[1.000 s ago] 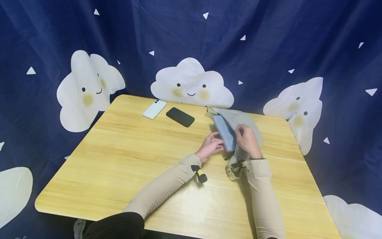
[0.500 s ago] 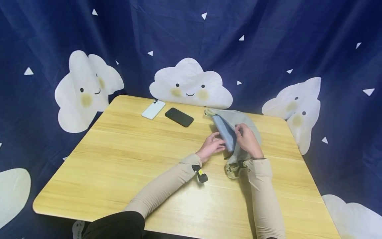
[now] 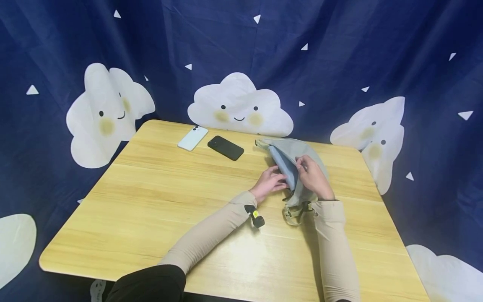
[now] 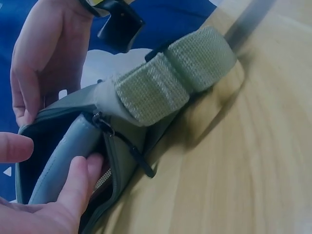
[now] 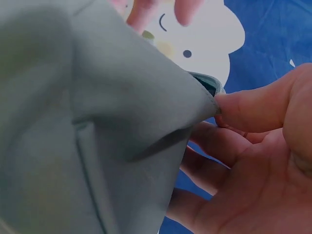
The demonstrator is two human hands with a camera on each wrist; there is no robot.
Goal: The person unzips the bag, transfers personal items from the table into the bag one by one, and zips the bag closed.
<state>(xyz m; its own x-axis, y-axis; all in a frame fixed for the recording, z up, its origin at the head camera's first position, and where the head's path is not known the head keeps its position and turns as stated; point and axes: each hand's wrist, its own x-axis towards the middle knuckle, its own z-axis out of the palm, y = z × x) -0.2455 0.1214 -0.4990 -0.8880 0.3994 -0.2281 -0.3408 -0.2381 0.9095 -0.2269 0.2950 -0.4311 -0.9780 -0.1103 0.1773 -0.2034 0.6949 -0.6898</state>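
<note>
A grey-green sling bag (image 3: 302, 147) with an unzipped mouth stands at the table's right back. Inside that mouth sits a flat blue case (image 3: 282, 165), mostly sunk into the bag; its exact kind is unclear. My left hand (image 3: 267, 184) touches the case with fairly straight fingers, some of which reach inside the opening. In the left wrist view the stitched edge of the case (image 4: 66, 158) lies between those fingers and another digit held apart from it. My right hand (image 3: 312, 176) pinches the bag's rim between thumb and fingers, drawing it outward, as the right wrist view shows.
A white phone (image 3: 193, 138) and a black phone (image 3: 225, 147) lie at the back of the wooden table (image 3: 151, 201). The bag's webbing strap and buckle (image 3: 294, 214) hang toward me. A dark blue curtain (image 3: 241, 37) with cloud prints surrounds the table.
The blue case has slid deeper into the bag, with my left hand following slightly to the right. My right hand keeps its pinch on the rim.
</note>
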